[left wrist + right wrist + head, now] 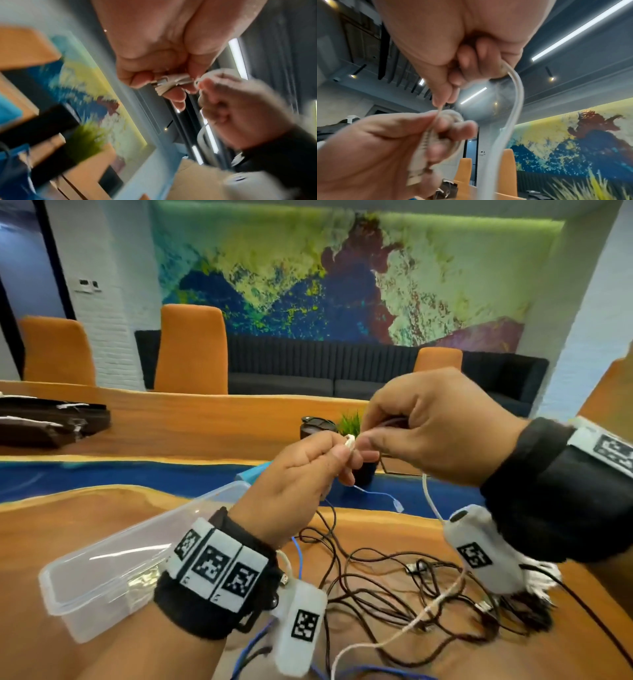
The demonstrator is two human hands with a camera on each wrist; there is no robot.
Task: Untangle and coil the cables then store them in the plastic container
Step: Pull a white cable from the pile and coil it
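Hands raised over my table: left hand (301, 474) pinches white cable (350, 442) coil, right hand (435, 426) grips its tail; container (102, 573) near left.

Container (102, 570) left of tangled cables (394, 587) on table (51, 525).
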